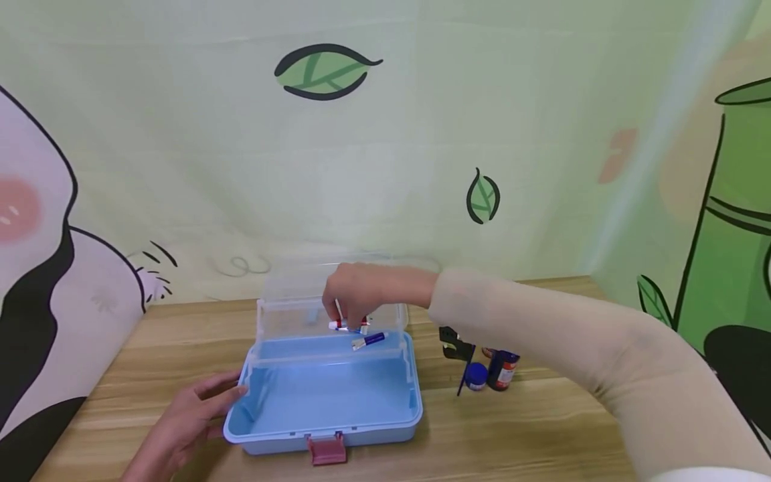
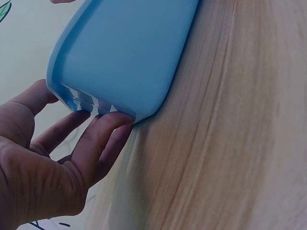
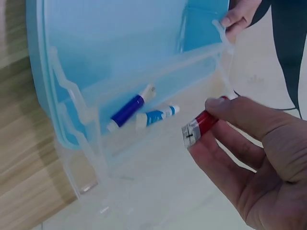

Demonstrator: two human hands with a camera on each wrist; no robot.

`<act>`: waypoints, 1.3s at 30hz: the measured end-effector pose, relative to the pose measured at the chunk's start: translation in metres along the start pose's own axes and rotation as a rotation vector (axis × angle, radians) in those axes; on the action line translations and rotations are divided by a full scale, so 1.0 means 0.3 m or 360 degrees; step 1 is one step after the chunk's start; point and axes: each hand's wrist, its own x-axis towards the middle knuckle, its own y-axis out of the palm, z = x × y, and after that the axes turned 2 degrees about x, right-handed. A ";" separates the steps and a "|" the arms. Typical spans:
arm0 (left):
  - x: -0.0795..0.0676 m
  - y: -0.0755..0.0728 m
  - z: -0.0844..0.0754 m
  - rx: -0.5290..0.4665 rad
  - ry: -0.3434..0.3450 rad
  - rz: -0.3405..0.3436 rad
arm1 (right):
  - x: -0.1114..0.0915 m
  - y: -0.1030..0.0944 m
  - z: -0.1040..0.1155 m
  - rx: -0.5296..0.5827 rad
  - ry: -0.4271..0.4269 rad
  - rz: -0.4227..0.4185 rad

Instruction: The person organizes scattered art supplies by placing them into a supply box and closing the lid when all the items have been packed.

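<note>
Wood-grain tabletop [image 1: 512, 435] carries the work I follow from a distance. Nearest me, the left hand [image 1: 193, 415] grips the blue case [image 1: 331, 402] by its nine o'clock wall, while a red latch [image 1: 327, 448] hangs at six. A dark blue jar [image 1: 502, 370] and a smaller blue pot [image 1: 476, 376] stand side by side off the case's three o'clock. Farther out, toward twelve, a clear tray [image 1: 301, 362] bears a blue tube [image 3: 128, 110] and a white-and-blue tube [image 3: 154, 117]. Above it, the right hand [image 1: 355, 291] pinches a red tube [image 3: 204, 124] between thumb and fingers. On the right wrist view, its long axis slants from one to seven, flat end lower; the white-and-blue tube lies toward nine, the blue one beyond. I judge the coming move turns on that slant, the right hand being nearer the tray. Leaf-printed backdrop [image 1: 391, 147] rises at twelve.
</note>
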 end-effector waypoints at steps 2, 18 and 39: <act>-0.001 -0.001 0.002 -0.0003 -0.0002 0.0000 | 0.009 -0.014 -0.002 0.0006 -0.0005 0.0027; -0.002 -0.022 0.001 0.0023 -0.0001 0.0061 | 0.068 -0.087 0.006 0.0166 0.0058 0.0222; 0.028 -0.041 -0.001 0.0030 0.0060 0.0243 | 0.101 -0.047 0.001 0.0228 0.0049 0.0265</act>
